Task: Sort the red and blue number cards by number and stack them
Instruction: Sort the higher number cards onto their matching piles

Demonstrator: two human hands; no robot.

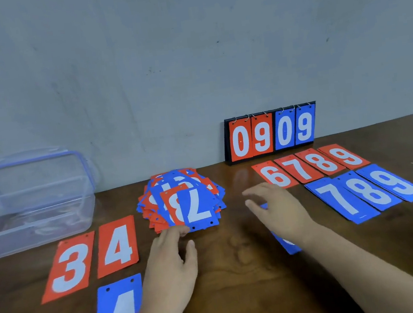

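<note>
Loose pile of red and blue cards sits centre, blue 7 topmost; red 3, red 4, blue 4 lie flat left; red row 6–9 and blue row 7–9 overlap right

The light is soft, even and dim, leaving faint shadows beneath the left hand and right hand. The glossy table carries a pale sheen between them. The right hand's fingers smear with motion blur, and wide-angle bending curves the table's edge out to either side.
</note>
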